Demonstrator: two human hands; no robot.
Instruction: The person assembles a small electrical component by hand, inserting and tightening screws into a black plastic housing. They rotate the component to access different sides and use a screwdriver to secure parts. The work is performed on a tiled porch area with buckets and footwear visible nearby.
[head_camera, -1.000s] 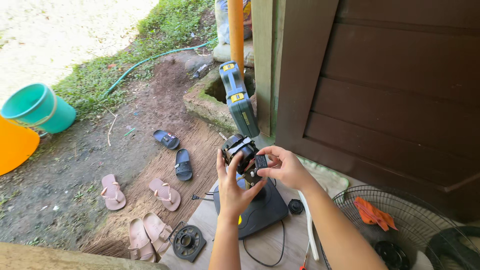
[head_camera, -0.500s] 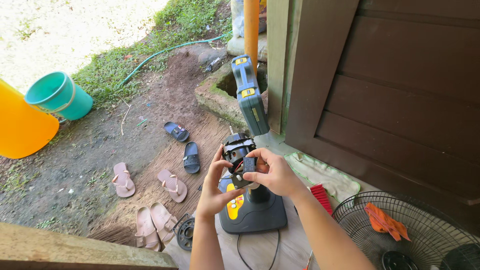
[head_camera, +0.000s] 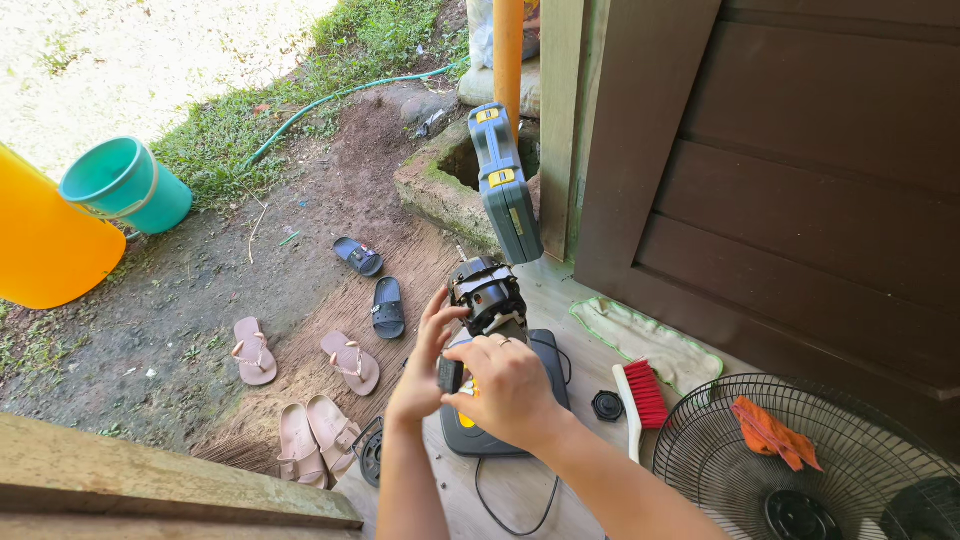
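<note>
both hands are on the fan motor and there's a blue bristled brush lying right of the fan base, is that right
Not quite: the brush has red bristles, not blue, as the head view shows. The rest holds: the left hand and right hand are on the fan motor, and the brush lies right of the fan base.

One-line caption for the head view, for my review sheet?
Both hands, left hand and right hand, grip a stripped fan motor on its dark base, beside a red brush and fan guard.
</note>
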